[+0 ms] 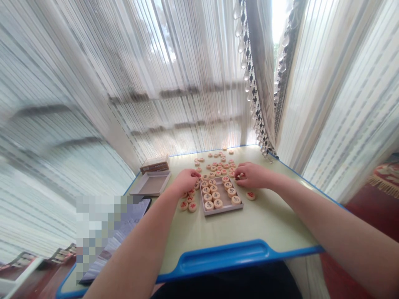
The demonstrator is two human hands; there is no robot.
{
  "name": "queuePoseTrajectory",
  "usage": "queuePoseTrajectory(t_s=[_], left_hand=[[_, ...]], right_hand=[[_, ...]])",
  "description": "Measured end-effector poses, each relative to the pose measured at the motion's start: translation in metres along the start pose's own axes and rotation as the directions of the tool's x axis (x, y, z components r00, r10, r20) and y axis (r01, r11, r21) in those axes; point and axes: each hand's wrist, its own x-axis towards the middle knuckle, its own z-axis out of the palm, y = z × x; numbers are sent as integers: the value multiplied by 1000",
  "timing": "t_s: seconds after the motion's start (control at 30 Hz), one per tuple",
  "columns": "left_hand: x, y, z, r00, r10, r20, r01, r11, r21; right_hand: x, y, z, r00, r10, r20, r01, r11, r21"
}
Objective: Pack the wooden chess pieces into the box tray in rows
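A shallow open box (223,211) holds round wooden Chinese chess pieces with black and red characters, two columns at its left and one at its right. My left hand (186,182) is at the box's far left corner, its fingers closed on a Chinese chess piece (200,180). Beyond the right side of the box, my right hand (252,175) pinches another piece, mostly hidden by the fingers. Red-marked pieces (192,206) lie beneath and in front of my left wrist. One red piece (250,195) rests alone right of the box.
Many loose pieces (218,172) spread over the far part of the table (268,224), which has a blue rim. An open shallow box part (149,193) and a brown box (155,163) stand at the left. A device with a blurred screen (124,236) lies near my left forearm.
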Motion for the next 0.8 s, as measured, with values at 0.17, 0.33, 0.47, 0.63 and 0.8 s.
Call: queuePoseTrajectory(t_s=[0.17,0.33,0.47,0.63,0.8], left_hand=[[-1,1,0,1000,-16,-9,15,999,-38],[4,-3,3,1000,20,-15,-20,1000,23],[11,-7,7,958,262,-115,-237,952,193],[17,-15,8,881,439,-175,-417,896,152],[26,-25,10,953,236,-191,-266,952,-151]], right_hand=[[0,-1,-1,1000,-9,20,9,1000,2],[2,3,-1,999,-25,-34,26,999,41],[8,16,8,977,69,-204,-51,995,88],[19,30,25,948,263,-177,-220,948,231],[26,31,25,915,390,-104,-311,845,435]])
